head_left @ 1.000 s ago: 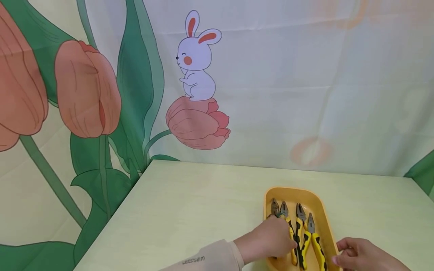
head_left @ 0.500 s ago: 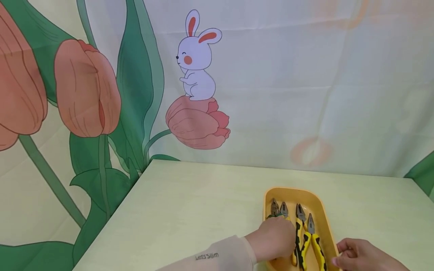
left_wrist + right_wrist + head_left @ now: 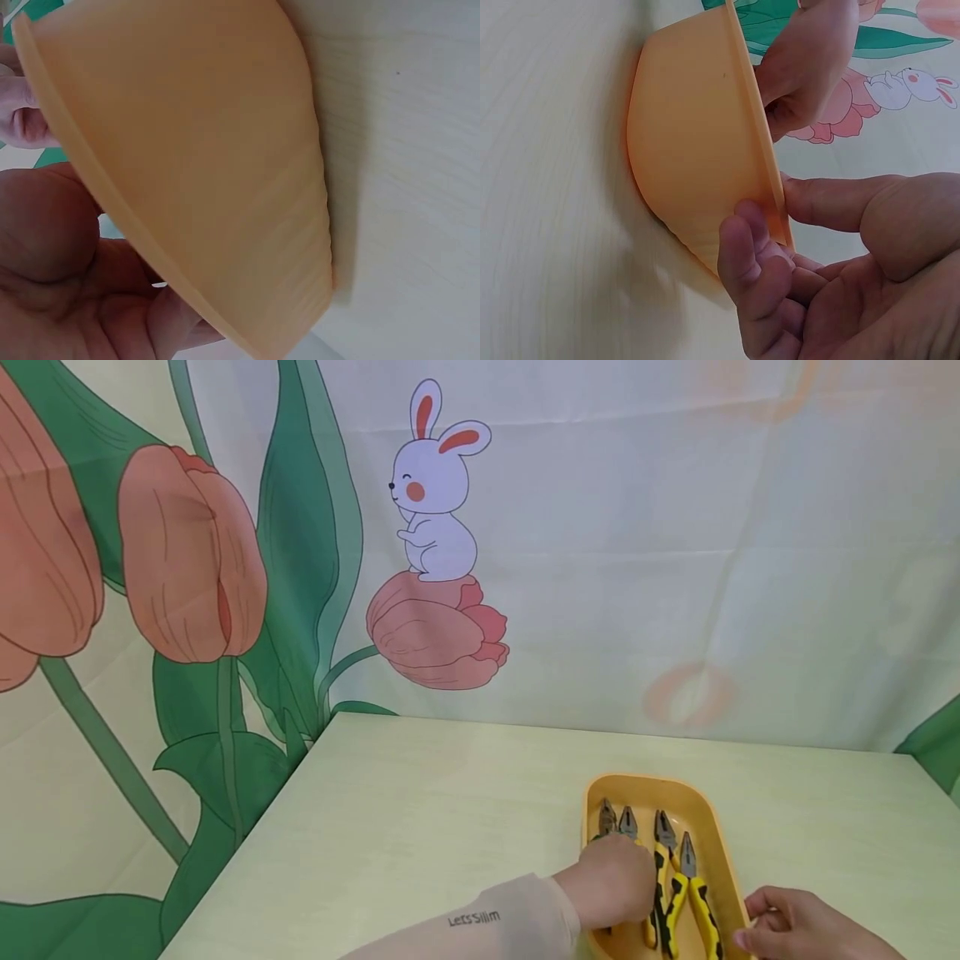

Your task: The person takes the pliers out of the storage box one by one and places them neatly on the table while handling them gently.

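My left hand [image 3: 617, 878] reaches down into an orange tray [image 3: 647, 783], over the handles of the two leftmost pliers [image 3: 628, 820]. Its knuckles are bent; the tray wall hides the fingertips in the left wrist view, and I cannot tell whether they grip a handle. Two more pairs in the tray, the combination pliers [image 3: 664, 831] and the slimmer-nosed pliers [image 3: 688, 853], have yellow-and-black handles and lie right of that hand. All visible jaws point away from me. My right hand [image 3: 847, 277] pinches the tray's right rim between thumb and fingers.
The tray stands on a pale wooden table [image 3: 420, 810], towards its near right side. Behind the table hangs a cloth backdrop [image 3: 600, 568] printed with tulips and a rabbit.
My left hand has shifted slightly right and its sleeve has come further in, now covering more of the left pliers' handles. The right hand and the tray have stayed put.
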The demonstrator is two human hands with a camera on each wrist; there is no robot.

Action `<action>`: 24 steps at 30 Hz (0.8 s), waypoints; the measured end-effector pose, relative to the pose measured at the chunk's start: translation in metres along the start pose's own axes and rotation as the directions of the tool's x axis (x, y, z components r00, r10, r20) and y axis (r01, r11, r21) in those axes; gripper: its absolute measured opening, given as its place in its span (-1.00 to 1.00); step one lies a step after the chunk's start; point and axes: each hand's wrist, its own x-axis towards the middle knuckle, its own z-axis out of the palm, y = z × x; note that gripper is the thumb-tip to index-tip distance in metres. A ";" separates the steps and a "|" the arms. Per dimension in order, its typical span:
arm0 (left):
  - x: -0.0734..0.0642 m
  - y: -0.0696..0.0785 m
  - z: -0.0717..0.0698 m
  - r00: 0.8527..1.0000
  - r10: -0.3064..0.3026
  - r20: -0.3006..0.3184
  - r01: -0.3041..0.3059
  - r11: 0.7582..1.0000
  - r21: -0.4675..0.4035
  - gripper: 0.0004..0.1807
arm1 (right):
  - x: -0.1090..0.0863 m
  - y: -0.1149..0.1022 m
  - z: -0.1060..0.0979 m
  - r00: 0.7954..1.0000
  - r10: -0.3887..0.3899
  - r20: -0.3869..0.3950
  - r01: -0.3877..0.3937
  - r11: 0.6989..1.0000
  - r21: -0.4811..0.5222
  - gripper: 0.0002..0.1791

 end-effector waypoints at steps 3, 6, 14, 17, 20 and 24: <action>0.002 0.000 0.001 1.000 -0.006 -0.016 0.007 0.999 0.038 -0.73 | 0.000 0.000 0.000 1.000 -0.006 0.000 0.006 1.000 -0.001 -0.77; 0.004 0.001 0.004 1.000 0.015 -0.013 -0.014 0.996 0.091 -0.65 | 0.000 -0.001 0.000 1.000 0.006 -0.007 -0.006 1.000 -0.002 -0.77; 0.012 0.003 0.011 0.999 -0.043 -0.002 0.043 0.992 0.122 -0.75 | 0.000 -0.001 0.000 1.000 0.011 0.000 -0.011 1.000 -0.003 -0.78; 0.014 0.003 0.013 0.998 -0.062 -0.003 0.061 0.991 0.122 -0.72 | 0.000 -0.001 0.000 1.000 0.009 -0.001 -0.009 1.000 0.005 -0.80; 0.014 0.004 0.015 0.997 -0.074 -0.007 0.074 0.989 0.125 -0.76 | 0.000 0.000 0.000 1.000 0.003 0.003 -0.003 1.000 0.008 -0.80; 0.011 0.007 0.015 0.996 -0.088 -0.015 0.089 0.988 0.128 -0.70 | 0.002 0.002 -0.001 1.000 -0.005 0.010 0.005 1.000 0.018 -0.78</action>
